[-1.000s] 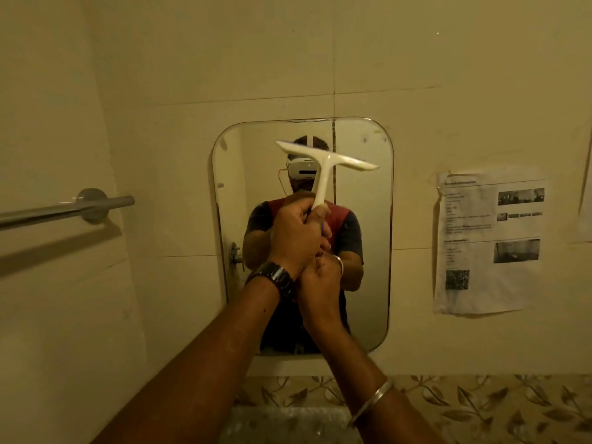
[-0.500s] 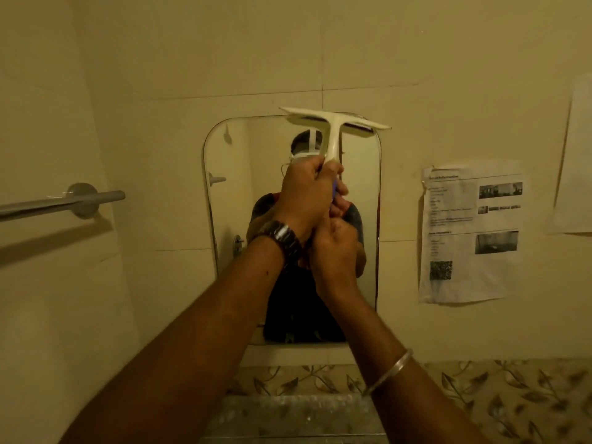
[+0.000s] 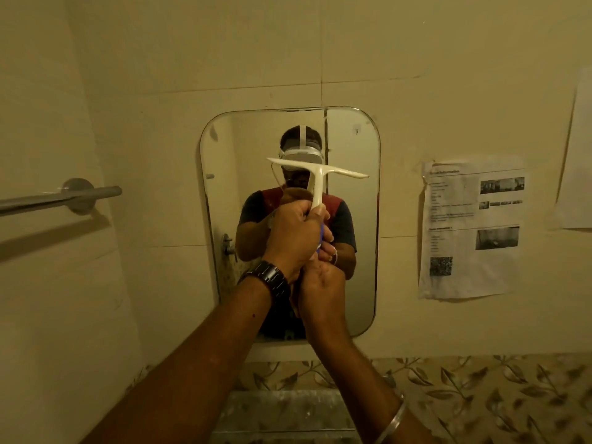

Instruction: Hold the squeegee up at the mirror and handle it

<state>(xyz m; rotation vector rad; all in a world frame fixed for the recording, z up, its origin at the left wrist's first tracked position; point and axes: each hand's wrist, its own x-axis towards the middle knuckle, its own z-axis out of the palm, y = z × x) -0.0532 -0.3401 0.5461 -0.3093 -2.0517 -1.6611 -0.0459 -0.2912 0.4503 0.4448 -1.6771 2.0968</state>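
Observation:
A white T-shaped squeegee [image 3: 315,174] is held up in front of a rounded wall mirror [image 3: 352,219], its blade across the mirror's middle height. My left hand [image 3: 293,235], with a dark watch at the wrist, grips the squeegee's handle. Just below it, my right hand [image 3: 323,283] also wraps round the handle's lower end, where a bit of blue shows. A metal bangle sits on my right forearm. The mirror reflects a person wearing a headset.
A metal towel bar [image 3: 61,197] juts from the left wall. A printed paper sheet [image 3: 471,232] is stuck to the wall right of the mirror, another sheet [image 3: 576,155] at the far right edge. A leaf-patterned tile band [image 3: 480,395] runs below.
The squeegee went up to the mirror's top edge, then came down again to the middle of the mirror. Both hands kept hold of the handle.

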